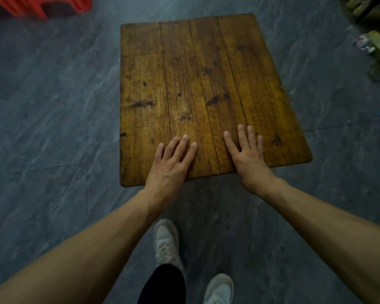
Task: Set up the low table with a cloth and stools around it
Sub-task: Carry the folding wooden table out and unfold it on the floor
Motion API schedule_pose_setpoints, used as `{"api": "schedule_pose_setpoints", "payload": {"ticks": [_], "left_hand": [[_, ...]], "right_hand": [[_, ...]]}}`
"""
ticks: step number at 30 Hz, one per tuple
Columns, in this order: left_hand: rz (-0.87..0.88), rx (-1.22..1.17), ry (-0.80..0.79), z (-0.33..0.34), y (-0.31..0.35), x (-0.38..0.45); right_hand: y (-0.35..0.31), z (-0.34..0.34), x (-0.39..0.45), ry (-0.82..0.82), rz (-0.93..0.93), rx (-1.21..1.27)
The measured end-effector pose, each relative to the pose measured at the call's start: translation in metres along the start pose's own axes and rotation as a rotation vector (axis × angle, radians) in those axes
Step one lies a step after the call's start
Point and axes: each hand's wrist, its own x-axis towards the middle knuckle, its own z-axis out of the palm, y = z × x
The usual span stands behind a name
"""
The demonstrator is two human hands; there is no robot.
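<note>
Low wooden plank table on grey marbled floor, top bare
Left hand flat over near edge, fingers straight and spread, gripping nothing
Right hand likewise flat at near edge, just beside left, fingers straight, spread, holding nothing
Red plastic stools at far left, well apart from table
White sneakers on floor below near edge
Blurred boxes and clutter along right edge

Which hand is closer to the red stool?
Left. The left hand lies flat on the table toward the red stool; the right hand lies flat farther away.
</note>
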Motion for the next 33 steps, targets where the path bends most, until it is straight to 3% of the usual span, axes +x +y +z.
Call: {"api": "schedule_pose_setpoints", "payload": {"ticks": [16, 33], "left_hand": [[0.021, -0.044, 0.049, -0.030, -0.100, 0.132], [-0.013, 0.004, 0.009, -0.016, -0.077, 0.150]], "right_hand": [[0.004, -0.056, 0.154, -0.021, 0.040, 0.044], [0.033, -0.036, 0.168, 0.004, -0.013, 0.051]]}}
